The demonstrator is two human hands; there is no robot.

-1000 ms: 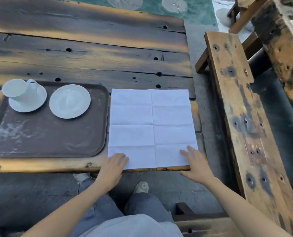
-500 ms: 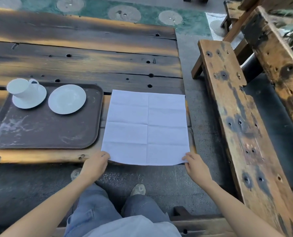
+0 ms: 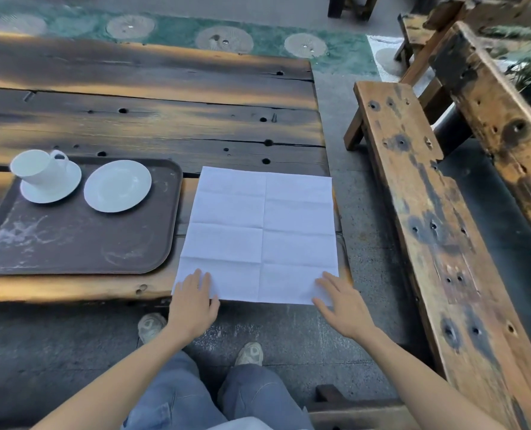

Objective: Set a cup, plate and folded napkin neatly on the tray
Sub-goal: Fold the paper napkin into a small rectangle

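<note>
**Napkin flat, fold about to begin**

Weathered planks make up the table [image 3: 152, 125], scorched dark in bands and dotted with holes, with a rough bench [image 3: 425, 212] off to the right. Nearest the camera, both hands sit on the near edge of the napkin [image 3: 262, 234]. The left hand [image 3: 194, 301] lies flat on the near left corner, fingers together and extended. The right hand [image 3: 340, 301] rests at the near right corner, fingers spread and open. Neither is pinching the paper; both are only pressing it down. The napkin is opened out, creased into a grid, beside the tray [image 3: 81, 243] and not on it, its near edge at the table's lip.

To fold it well, the move looks to be lifting both near corners together, carrying them to the far corners and running along an existing crease so the edges meet squarely.

Farther back, the plate [image 3: 117, 185] and the cup [image 3: 34, 166], on its saucer [image 3: 51, 184], already stand at the tray's far side, leaving bare room in front.

No writing or brand is readable anywhere.
</note>
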